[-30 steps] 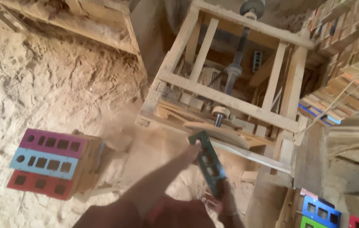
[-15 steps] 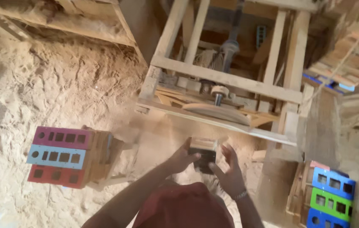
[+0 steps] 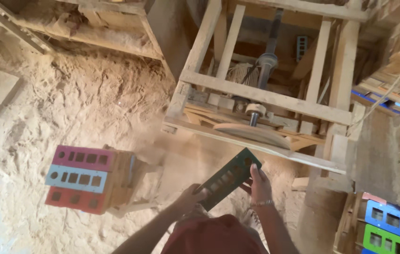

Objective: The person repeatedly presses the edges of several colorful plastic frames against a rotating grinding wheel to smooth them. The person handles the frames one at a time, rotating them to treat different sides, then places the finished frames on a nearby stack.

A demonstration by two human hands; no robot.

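Both hands grip a dark green perforated panel (image 3: 227, 182), left hand (image 3: 191, 197) at its lower end, right hand (image 3: 259, 183) at its upper, just before the wooden machine frame (image 3: 266, 96); it looks mid-carry, needing a steady, level hold.

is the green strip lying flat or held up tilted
Held up tilted: both hands, left and right, grip the green strip, its far end raised toward the wooden frame.

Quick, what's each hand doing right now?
Left hand: closed on the lower end of the dark green perforated board.
Right hand: gripping the same board near its upper end.
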